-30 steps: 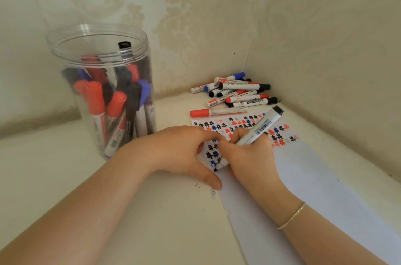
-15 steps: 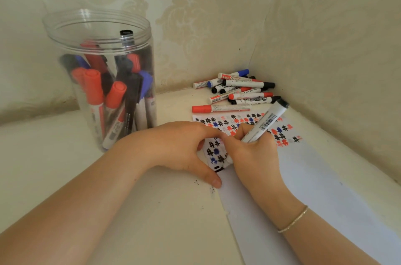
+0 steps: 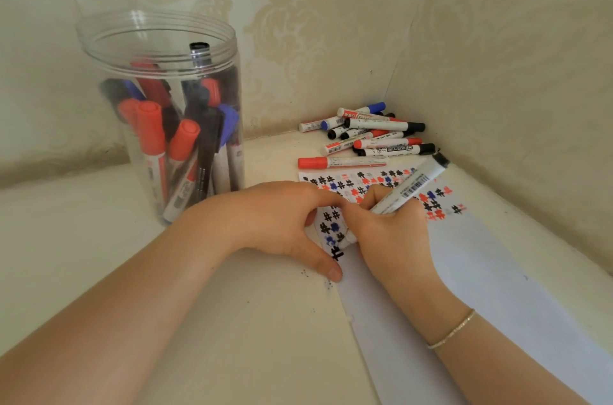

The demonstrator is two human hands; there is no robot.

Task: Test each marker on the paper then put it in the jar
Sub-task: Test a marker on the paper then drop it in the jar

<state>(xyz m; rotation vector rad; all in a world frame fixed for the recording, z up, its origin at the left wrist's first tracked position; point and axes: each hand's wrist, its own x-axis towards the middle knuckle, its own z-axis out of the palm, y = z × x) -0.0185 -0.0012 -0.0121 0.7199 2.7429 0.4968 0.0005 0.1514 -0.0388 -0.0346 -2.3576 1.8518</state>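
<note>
Now: marker tip on the paper

Leftmost, the clear jar (image 3: 159,112) stands on the worktop (image 3: 66,238), holding red, blue and black markers. Next, the left hand (image 3: 282,222) presses the paper (image 3: 497,288) flat, thumb outstretched. The right hand (image 3: 391,232) grips a black marker (image 3: 411,185), tip touching the paper beside hash marks. Behind lies a marker pile (image 3: 371,135).

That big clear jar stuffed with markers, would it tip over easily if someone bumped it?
Probably not easily: the jar looks wide for its height and stands flat on the table. The markers inside likely weigh it down. Its clear wall looks like smooth plastic, so a shove might slide it rather than topple it.
</note>
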